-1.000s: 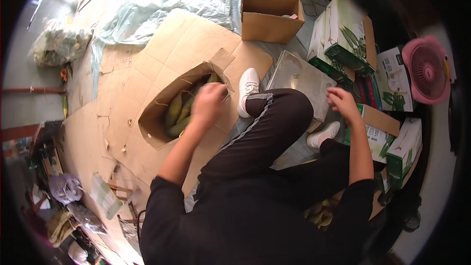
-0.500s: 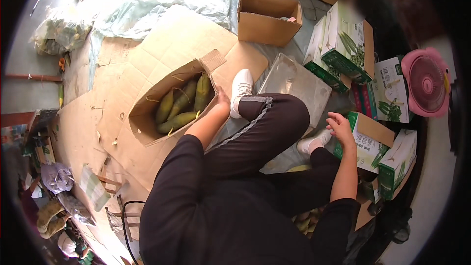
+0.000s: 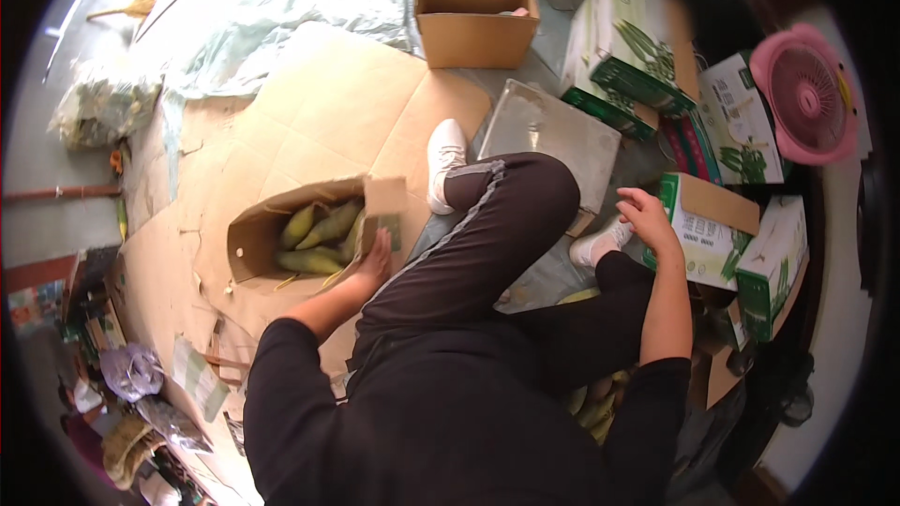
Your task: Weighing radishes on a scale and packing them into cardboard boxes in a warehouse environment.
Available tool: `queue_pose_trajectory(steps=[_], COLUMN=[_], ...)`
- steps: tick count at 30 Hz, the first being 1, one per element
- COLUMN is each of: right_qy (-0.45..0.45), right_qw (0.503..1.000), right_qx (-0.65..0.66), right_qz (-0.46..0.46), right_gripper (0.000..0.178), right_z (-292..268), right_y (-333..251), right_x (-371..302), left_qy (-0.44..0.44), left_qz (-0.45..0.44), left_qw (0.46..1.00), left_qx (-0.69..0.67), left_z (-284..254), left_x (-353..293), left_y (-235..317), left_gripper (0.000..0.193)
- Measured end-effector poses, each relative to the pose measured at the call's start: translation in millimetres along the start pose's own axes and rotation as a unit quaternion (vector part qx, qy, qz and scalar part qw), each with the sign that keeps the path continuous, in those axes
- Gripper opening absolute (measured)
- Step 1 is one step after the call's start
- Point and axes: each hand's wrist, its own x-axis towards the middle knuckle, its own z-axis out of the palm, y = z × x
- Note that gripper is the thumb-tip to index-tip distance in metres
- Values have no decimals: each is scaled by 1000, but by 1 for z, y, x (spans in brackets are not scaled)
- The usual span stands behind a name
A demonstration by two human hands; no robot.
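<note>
A brown cardboard box [image 3: 249, 248] stands with its top open at my left, holding several long green gourds [image 3: 328, 230]. My left hand [image 3: 376, 260] lies flat against the box's right side, below a raised flap [image 3: 385, 195], fingers stretched out. It has nothing in its grasp. Over by my right foot, my right hand [image 3: 647, 217] hangs in the air with bent, parted fingers and holds nothing. Close to it is a white and green printed carton [image 3: 696, 236]. More yellowish-green gourds [image 3: 592, 408] show beside my right thigh, partly hidden by my clothes.
Flattened cardboard [image 3: 342, 94] covers the floor ahead. Another open brown box [image 3: 476, 42] stands at the far side. A grey, flat-topped container [image 3: 548, 134] sits beyond my knee. Stacked printed cartons [image 3: 633, 47] and a pink fan [image 3: 806, 94] line the right. A broom [image 3: 127, 9] lies far left.
The box of gourds has turned and come nearer to me, my left hand staying at its right side. My right hand has barely moved. The whole view has shifted slightly.
</note>
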Motion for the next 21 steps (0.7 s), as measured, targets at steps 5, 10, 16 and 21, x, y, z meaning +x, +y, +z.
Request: queue_pose_trajectory(steps=[5,10,16,21], right_qy=[-2,29,36,42], right_qw=[999,992,990,988], right_qx=[11,-104,-124,-126], right_qz=[-38,-62,-60,-83], right_gripper=[32,35,35,35], right_z=[-7,-5,5,3], right_y=[46,55,16,14], right_x=[10,20,14,7], left_qy=[26,-11,-155,-298], left_qz=[83,174,201,156], left_qw=[993,966,910,820], left_qx=[-81,-192,-329,-463], left_z=[-13,-16,-36,-52], left_x=[-79,-136,-144,-120], left_y=[26,78,54,2], left_gripper=[41,37,33,29])
